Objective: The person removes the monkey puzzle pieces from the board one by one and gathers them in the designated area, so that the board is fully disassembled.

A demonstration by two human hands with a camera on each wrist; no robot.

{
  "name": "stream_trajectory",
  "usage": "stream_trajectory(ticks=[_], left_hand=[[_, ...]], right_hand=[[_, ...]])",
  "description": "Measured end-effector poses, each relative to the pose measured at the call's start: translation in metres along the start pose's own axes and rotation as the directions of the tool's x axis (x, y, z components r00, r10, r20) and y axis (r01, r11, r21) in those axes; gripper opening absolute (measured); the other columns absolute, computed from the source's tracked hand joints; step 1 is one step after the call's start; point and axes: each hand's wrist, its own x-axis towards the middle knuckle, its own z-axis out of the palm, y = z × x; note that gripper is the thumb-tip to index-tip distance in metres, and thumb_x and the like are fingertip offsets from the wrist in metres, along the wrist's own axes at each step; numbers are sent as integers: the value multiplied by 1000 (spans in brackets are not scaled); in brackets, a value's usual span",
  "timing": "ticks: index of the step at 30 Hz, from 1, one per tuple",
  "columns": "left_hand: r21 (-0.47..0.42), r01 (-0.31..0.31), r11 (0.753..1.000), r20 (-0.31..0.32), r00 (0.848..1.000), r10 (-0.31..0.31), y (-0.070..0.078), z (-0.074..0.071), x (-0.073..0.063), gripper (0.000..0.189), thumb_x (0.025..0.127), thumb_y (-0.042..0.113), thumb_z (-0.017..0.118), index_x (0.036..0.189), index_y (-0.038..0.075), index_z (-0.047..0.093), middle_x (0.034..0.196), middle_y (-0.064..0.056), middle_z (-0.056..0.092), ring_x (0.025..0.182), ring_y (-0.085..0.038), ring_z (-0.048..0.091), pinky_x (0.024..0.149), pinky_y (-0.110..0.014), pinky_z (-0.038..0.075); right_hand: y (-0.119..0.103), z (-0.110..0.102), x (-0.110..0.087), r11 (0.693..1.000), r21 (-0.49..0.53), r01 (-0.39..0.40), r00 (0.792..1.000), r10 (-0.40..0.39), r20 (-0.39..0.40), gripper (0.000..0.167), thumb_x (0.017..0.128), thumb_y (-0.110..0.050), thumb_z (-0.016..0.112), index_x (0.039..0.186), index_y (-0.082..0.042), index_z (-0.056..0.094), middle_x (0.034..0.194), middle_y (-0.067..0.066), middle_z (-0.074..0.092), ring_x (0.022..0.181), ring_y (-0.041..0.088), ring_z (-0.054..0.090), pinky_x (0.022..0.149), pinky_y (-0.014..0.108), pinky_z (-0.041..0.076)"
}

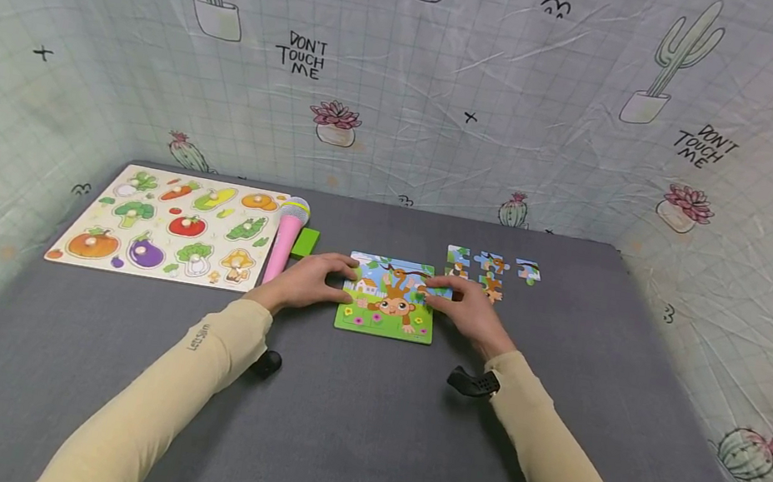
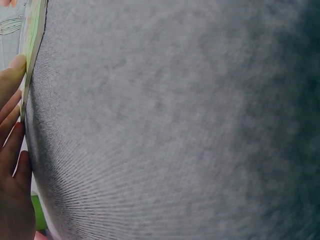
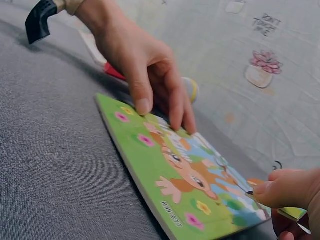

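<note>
A square jigsaw puzzle board (image 1: 380,326) with a monkey, flowers and a house lies flat in the middle of the table. My left hand (image 1: 310,281) rests at its left edge. Thumb and fingertips press on the rim there, as the right wrist view shows. At the board's upper right edge my right hand (image 1: 472,314) pinches a small puzzle piece (image 3: 294,213) between thumb and fingers. Most of that piece is hidden by the fingers. Just beyond the right hand lie several loose puzzle pieces (image 1: 492,263), partly covered by it, and a separate piece (image 1: 527,272) further right.
A vegetable puzzle board (image 1: 159,239) lies at the back left. Along its right side is a pink toy microphone (image 1: 286,238), beside a green block (image 1: 305,243) near my left hand. Patterned cloth (image 1: 412,77) walls the grey table (image 1: 355,438) at the back and sides.
</note>
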Motion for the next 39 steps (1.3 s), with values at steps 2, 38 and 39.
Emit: stream_trajectory(ticks=[2, 38, 39], left_hand=[[1, -4, 1000, 1, 1000, 4, 0, 0, 0, 41, 88, 24, 75, 121, 2, 66, 144, -13, 50, 138, -31, 39, 113, -45, 31], [20, 22, 1000, 24, 999, -22, -1, -1, 2, 42, 88, 25, 75, 122, 3, 66, 145, -10, 50, 138, -28, 39, 113, -44, 32], [21, 21, 1000, 24, 999, -22, -1, -1, 2, 42, 87, 25, 75, 122, 3, 66, 145, -10, 50, 138, -28, 39, 113, -44, 32]], right_hand=[[2, -4, -3, 1000, 16, -16, 1000, 16, -11, 31, 93, -20, 68, 123, -14, 67, 131, 7, 58, 87, 25, 46, 72, 37, 39], [67, -129, -19, 967, -71, -246, 945, 223, -239, 41, 94, -19, 66, 131, -1, 60, 143, 24, 45, 116, 34, 44, 82, 38, 40], [67, -129, -19, 967, -75, -242, 947, 218, -237, 40, 95, -18, 66, 130, -2, 60, 143, 24, 45, 117, 35, 44, 83, 39, 40]])
